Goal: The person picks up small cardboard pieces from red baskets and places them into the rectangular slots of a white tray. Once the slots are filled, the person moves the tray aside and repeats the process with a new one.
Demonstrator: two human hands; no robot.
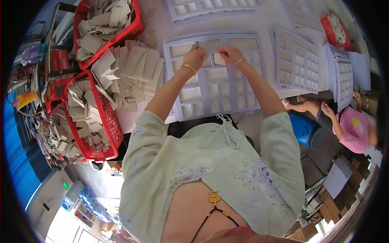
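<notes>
Necklace, bottom centre; tray on counter, upper centre; left hand and right hand over it, fingers curled, grip on anything impossible to tell; cards beside red basket, upper left.

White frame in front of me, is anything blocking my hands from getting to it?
Nothing visible does. Your left hand and right hand are both over the upper part of the frame, and the loose cards lie beside its left edge.
</notes>
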